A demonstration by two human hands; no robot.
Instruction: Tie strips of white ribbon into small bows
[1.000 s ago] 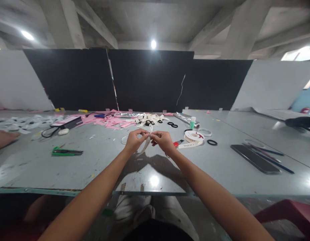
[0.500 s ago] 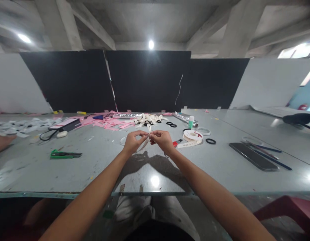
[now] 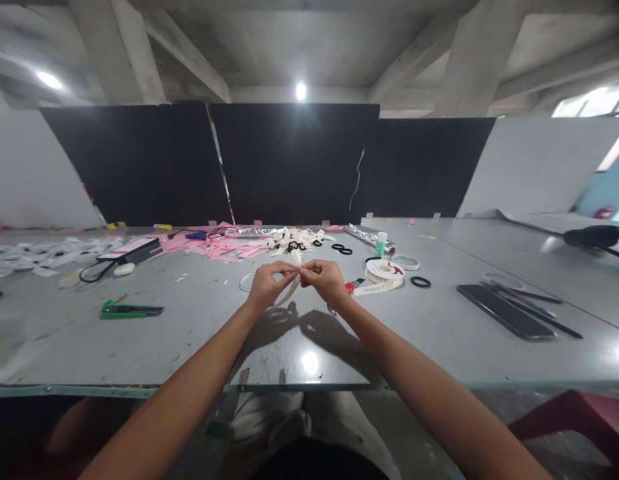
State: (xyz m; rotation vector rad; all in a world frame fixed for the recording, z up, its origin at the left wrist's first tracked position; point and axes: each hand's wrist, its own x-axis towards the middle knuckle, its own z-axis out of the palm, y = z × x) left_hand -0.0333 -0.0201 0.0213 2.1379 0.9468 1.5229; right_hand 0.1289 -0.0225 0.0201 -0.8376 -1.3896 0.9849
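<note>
Here, the left hand (image 3: 266,285) and the right hand (image 3: 326,280) meet above the shiny grey table (image 3: 199,333). Both pinch one small strip of cream ribbon (image 3: 295,267) tight between fingertips, up in the air. Just right of them lies a round cream ribbon roll (image 3: 385,271). A green cutter knife (image 3: 129,310) lies far left.

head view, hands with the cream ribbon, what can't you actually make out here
- Head view: how the cream ribbon is folded, hidden between the left hand and right hand.
- Head view: the fingertips' exact grip, too small and bunched together.
- Head view: the print on the ribbon spool, too small to read.
- Head view: the pile of ribbon pieces at the back, too small to count.
- Head view: the red-tipped tool, partly behind the right wrist.
</note>
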